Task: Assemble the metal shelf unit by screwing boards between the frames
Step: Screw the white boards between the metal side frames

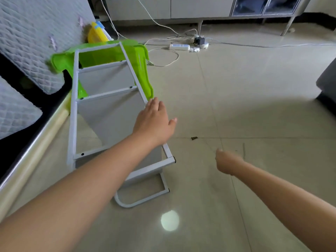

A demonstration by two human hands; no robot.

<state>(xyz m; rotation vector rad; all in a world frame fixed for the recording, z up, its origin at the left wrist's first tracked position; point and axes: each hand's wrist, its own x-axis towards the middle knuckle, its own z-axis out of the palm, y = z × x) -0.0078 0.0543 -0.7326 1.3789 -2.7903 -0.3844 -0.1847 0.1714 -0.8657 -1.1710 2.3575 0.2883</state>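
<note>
The white metal shelf unit (101, 110) lies on its side on the tiled floor at centre left, with grey boards (112, 113) fixed between its two ladder-like frames. Dark screws show at the crossbar ends. My left hand (154, 122) rests flat, fingers straight, on the upper frame's right rail. My right hand (226, 163) hovers over the bare floor to the right of the shelf, its fingers curled in, and I see nothing in it. The lower frame's rounded foot (143, 197) sticks out toward me.
A green plastic stool (141, 59) stands behind the shelf, a yellow item (96, 35) beyond it. A quilted mattress (32, 37) and a bed edge (31, 151) run along the left. Power strips and cables (181, 46) lie on the far floor. A small dark scrap (194, 138) lies near the shelf.
</note>
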